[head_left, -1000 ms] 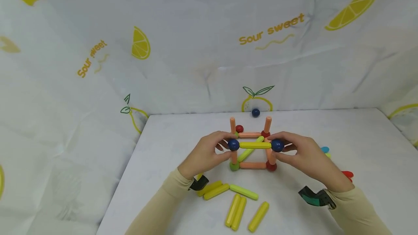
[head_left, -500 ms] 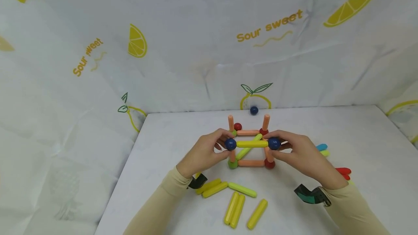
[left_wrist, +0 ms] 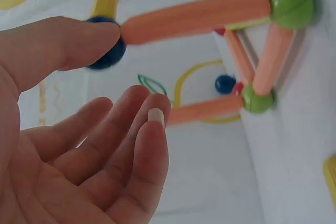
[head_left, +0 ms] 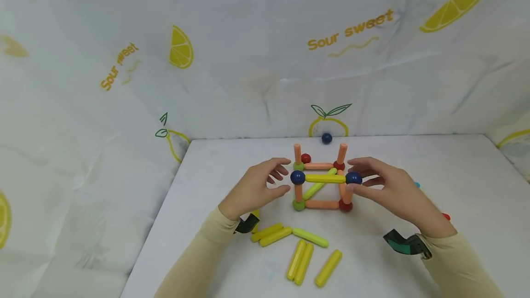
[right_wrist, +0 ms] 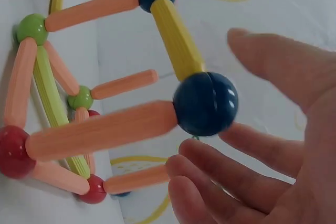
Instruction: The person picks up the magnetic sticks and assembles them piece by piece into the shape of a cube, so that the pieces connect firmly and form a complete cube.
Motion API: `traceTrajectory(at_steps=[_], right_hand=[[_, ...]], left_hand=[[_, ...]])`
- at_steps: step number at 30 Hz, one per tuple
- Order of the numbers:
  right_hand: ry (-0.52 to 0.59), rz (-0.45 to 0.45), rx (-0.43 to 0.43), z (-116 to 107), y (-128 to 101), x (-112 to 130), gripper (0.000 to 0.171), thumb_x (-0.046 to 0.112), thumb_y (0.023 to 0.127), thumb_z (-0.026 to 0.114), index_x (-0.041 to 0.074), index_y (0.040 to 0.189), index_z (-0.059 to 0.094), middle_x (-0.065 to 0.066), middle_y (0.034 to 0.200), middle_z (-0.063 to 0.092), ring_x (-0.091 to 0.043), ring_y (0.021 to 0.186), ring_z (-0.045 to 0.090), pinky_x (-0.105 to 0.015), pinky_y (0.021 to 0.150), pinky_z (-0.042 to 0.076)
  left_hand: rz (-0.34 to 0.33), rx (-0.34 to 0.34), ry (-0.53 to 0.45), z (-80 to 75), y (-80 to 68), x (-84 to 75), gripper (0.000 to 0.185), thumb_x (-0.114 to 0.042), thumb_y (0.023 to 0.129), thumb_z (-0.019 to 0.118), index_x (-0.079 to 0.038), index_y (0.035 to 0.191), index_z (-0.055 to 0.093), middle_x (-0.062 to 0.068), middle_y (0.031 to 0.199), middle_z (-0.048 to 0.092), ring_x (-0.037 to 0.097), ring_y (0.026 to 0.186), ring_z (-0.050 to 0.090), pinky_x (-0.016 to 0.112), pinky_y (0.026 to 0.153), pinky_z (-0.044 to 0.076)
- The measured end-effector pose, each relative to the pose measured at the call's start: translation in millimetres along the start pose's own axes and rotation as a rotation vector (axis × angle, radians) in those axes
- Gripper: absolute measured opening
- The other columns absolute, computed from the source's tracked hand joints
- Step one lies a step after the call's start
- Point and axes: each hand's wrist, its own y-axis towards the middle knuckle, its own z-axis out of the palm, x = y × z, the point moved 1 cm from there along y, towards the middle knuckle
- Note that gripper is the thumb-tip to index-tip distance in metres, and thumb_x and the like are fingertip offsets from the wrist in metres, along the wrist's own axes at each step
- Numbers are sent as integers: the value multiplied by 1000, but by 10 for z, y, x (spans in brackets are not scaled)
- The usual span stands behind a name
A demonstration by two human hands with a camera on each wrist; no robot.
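Note:
A frame of orange sticks [head_left: 323, 204] stands on the table, joined by green balls [head_left: 299, 204] and red balls [head_left: 345, 205]. A lime stick [head_left: 316, 189] crosses its base diagonally. Across the two front uprights lies a yellow stick [head_left: 325, 178], with a left blue ball [head_left: 297, 177] and a right blue ball [right_wrist: 206, 103] at its ends. The left hand [head_left: 254, 191] hovers just beside the left ball, fingers parted. Around the right ball, the right hand [head_left: 393, 192] spreads its thumb and fingers without gripping. The two rear uprights have bare tops.
Loose yellow sticks [head_left: 296, 260] and a lime stick [head_left: 309, 237] lie in front of the frame. A loose blue ball [head_left: 326, 138] sits at the table's back edge, and a red ball [head_left: 306, 158] behind the frame. Red and blue pieces lie partly hidden by the right arm.
Both hands have let go of the blue balls and drawn slightly outward. The yellow stick with its balls stays on the front uprights. The head view has shifted a little.

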Motion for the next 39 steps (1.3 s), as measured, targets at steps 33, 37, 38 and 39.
traceTrajectory(at_steps=[33,37,38,39], right_hand=[[-298,329,65,-413,-951,-1251,46,16,90,87,-5,126,69,-26,115,74,-39,98,68,-54,77,65],[-307,365,74,-364,-1033,-1255,43,13,87,89,-3,122,71,-29,117,72,-37,95,67,-55,76,65],[-310,367,73,-354,-1050,-1256,41,13,86,89,-2,121,72,-29,117,71,-37,94,67,-55,76,65],[-310,371,75,-346,-1064,-1251,40,12,86,90,-1,120,73,-29,118,71,-37,94,67,-55,76,65]], left_hand=[[-463,27,180,273,-723,489,54,-38,95,83,-4,133,68,2,97,66,15,79,60,30,68,51],[-401,8,290,336,-726,250,55,-35,95,84,-3,137,66,13,122,70,21,96,68,39,83,62],[-368,10,319,356,-724,177,53,-35,96,83,-3,136,67,14,126,70,22,100,70,40,88,63],[-328,16,342,378,-716,107,51,-34,97,83,-3,134,68,14,126,71,22,102,70,41,91,63]])
